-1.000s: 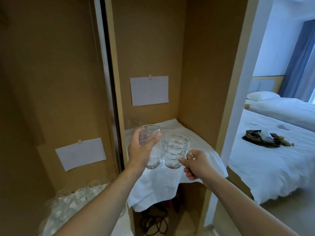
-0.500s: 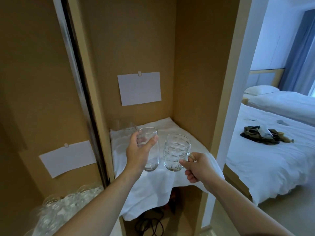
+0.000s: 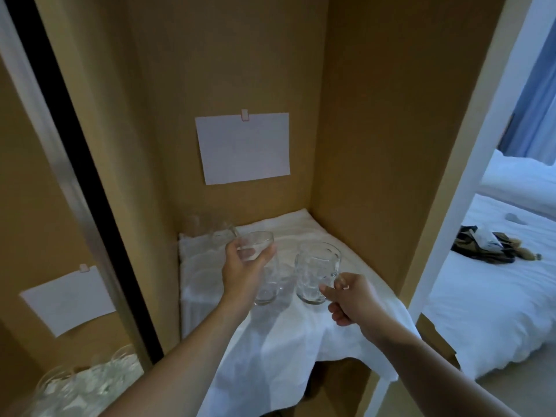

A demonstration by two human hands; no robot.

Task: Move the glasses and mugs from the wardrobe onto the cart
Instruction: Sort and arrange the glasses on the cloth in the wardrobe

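Meanwhile, the tall plain glass (image 3: 262, 266) sat just left of the frame's centre, the left hand (image 3: 240, 270) wrapped around its upper half, thumb on the near side and fingers curled round the far side. Just to its right, the dimpled glass mug (image 3: 316, 272) hung from the right hand (image 3: 350, 297), whose thumb and forefinger pinched the handle while the other fingers curled beneath.

Compared with the picture a second before, both vessels had sunk lower over the white cloth (image 3: 270, 341) covering the wardrobe shelf, and the view had swung right, pushing the mirrored door edge (image 3: 81, 206) toward the left. Whether the bases touched the cloth could not be told. In my judgement the two pieces were gripped but had not yet left the wardrobe, so carrying them to the cart remained to be done; no cart showed anywhere.

More clear glasses (image 3: 210, 233) stood at the shelf's back left, blurred, so further trips looked likely.

The sheet of paper (image 3: 243, 147) clipped to the back panel, upper centre, carried no legible writing; neither did its reflection (image 3: 67, 299) at lower left. No brand was readable on the glassware.
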